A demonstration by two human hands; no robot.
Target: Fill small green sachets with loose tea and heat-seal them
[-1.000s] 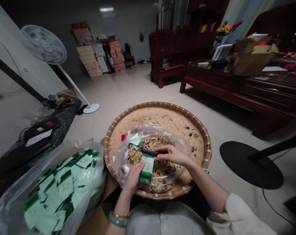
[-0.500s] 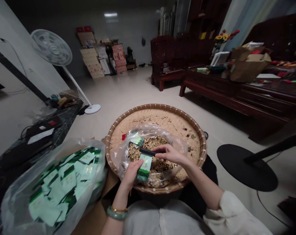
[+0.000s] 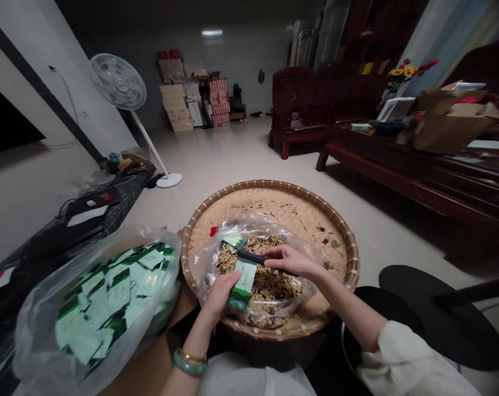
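My left hand point(image 3: 221, 294) is closed on a small pale-green sachet point(image 3: 246, 276) with a dark green lower band, thumb on its front. My right hand point(image 3: 289, 259) pinches a black stick-like tool point(image 3: 250, 257), which lies across the sachet's top edge; whether it goes into the sachet I cannot tell. Both hands are over a clear plastic bag point(image 3: 203, 264) of loose yellow-brown dried pieces point(image 3: 269, 286). Another green packet point(image 3: 235, 241) lies at that bag's far left side. The bag sits on a round woven bamboo tray point(image 3: 269, 192).
Left of the tray, a large plastic bag point(image 3: 34, 330) of many green sachets point(image 3: 121, 297) stands in a cardboard box point(image 3: 150, 368). A red scrap point(image 3: 214, 231) and dark bits lie on the tray. A black round base point(image 3: 447, 319), white fan point(image 3: 119, 82) and wooden table point(image 3: 389, 157) stand around.
The head view has swung left, so the surroundings appear further right. The sachet stays in my left hand, slightly more tilted. The black tool has angled a little, showing more length beneath my right fingers.
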